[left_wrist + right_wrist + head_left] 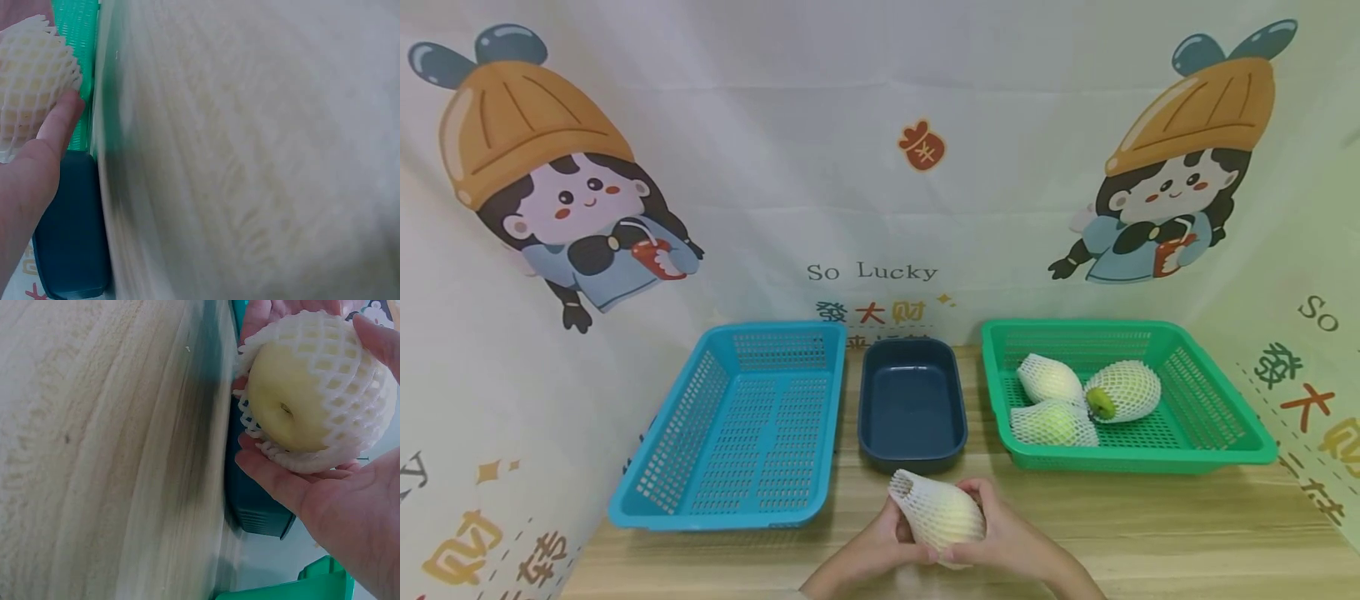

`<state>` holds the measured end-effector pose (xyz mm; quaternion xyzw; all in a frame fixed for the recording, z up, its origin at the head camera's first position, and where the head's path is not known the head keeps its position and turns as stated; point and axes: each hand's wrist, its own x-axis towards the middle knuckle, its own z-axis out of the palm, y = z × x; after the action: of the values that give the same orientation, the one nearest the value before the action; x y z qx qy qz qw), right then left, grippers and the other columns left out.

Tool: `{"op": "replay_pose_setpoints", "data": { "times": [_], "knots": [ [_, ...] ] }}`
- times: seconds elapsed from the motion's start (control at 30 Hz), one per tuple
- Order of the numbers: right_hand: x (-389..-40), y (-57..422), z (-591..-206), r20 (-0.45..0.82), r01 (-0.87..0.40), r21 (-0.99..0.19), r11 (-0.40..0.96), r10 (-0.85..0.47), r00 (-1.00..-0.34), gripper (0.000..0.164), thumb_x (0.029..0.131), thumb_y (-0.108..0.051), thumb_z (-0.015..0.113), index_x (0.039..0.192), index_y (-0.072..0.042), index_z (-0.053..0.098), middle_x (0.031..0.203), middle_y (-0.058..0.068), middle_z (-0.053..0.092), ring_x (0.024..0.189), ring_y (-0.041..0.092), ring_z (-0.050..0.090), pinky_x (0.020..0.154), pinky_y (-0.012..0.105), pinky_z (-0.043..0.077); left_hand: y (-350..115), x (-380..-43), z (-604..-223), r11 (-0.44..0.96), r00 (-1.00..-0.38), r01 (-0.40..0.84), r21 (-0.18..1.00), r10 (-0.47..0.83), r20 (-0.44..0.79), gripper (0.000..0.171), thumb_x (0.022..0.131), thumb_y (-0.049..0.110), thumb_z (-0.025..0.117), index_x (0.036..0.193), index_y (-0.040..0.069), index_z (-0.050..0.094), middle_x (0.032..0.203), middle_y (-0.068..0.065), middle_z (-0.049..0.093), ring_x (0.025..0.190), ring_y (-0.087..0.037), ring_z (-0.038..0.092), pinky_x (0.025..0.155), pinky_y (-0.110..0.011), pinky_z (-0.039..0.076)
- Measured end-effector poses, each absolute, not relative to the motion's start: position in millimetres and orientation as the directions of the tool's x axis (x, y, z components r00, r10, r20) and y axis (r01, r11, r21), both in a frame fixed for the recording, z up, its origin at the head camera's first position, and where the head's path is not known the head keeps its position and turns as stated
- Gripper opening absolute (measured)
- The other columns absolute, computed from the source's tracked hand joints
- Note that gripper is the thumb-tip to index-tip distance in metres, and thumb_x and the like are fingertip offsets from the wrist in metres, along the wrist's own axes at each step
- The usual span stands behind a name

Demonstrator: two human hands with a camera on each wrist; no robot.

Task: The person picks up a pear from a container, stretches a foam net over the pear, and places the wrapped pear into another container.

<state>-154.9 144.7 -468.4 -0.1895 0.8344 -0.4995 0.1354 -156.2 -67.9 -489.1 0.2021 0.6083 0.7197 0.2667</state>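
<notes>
Both hands hold one pale yellow, round fruit (946,515) in a white foam net, just in front of the navy tray. My left hand (883,540) grips it from the left, thumb along the near side. From the right, my right hand (1000,533) holds the other side, with its thumb close to the left one. A narrowed, empty end of the foam net (900,483) points to the far left. In the right wrist view the fruit's bare end (286,409), with a small dark dimple, shows through the net's opening.
A blue basket (726,521) with nothing in it stands at the left. The navy tray (913,454) sits in the middle. At the right, a green basket (1142,458) holds several netted fruits (1123,390). A printed cloth (880,183) hangs behind the wooden table (1150,533).
</notes>
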Motion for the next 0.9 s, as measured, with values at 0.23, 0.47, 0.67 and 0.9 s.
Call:
{"op": "replay_pose_setpoints", "data": {
  "times": [0.23, 0.47, 0.67, 0.9],
  "knots": [
    [-159, 145, -461, -0.074, -0.157, -0.896, 0.416, -0.488, -0.87, 0.078, 0.072, -0.029, 0.078, 0.126, 0.001, 0.03, 0.122, 0.019, 0.044, 0.105, 0.024, 0.049, 0.08, 0.026, 0.044, -74, -153, -496, -0.064, -0.785, -0.163, 0.985, 0.613, -0.09, 0.071, 0.084, 0.0, 0.059, 0.138, 0.001, 0.014, 0.134, -0.022, 0.04, 0.12, -0.029, 0.048, 0.096, -0.031, 0.046],
    [-163, 149, -456, 0.001, -0.281, -0.821, 0.498, -0.49, -0.872, 0.079, 0.064, -0.025, 0.081, 0.123, 0.001, 0.037, 0.117, 0.017, 0.045, 0.104, 0.025, 0.047, 0.079, 0.028, 0.045, -87, -156, -502, 0.118, -0.934, -0.052, 0.992, 0.345, -0.09, 0.047, 0.081, -0.009, 0.047, 0.126, -0.011, 0.035, 0.114, -0.025, 0.054, 0.093, -0.023, 0.06, 0.075, -0.029, 0.054],
    [-166, 146, -459, 0.041, -0.368, -0.737, 0.567, -0.506, -0.862, 0.078, 0.059, -0.028, 0.082, 0.121, -0.002, 0.043, 0.115, 0.01, 0.047, 0.104, 0.024, 0.044, 0.08, 0.035, 0.043, -97, -158, -495, 0.252, -0.959, -0.092, 0.963, 0.239, -0.154, 0.022, 0.09, 0.013, 0.055, 0.102, -0.006, 0.061, 0.08, -0.005, 0.06, 0.067, -0.012, 0.051, 0.053, -0.022, 0.045],
    [-165, 144, -465, 0.071, -0.42, -0.698, 0.58, -0.528, -0.846, 0.076, 0.06, -0.033, 0.083, 0.121, -0.006, 0.045, 0.112, 0.004, 0.047, 0.106, 0.022, 0.043, 0.085, 0.039, 0.043, -101, -160, -498, 0.312, -0.924, -0.048, 0.949, 0.348, -0.161, 0.026, 0.086, 0.014, 0.061, 0.1, -0.007, 0.065, 0.082, -0.006, 0.065, 0.065, -0.008, 0.052, 0.053, -0.019, 0.044]
  ]
}}
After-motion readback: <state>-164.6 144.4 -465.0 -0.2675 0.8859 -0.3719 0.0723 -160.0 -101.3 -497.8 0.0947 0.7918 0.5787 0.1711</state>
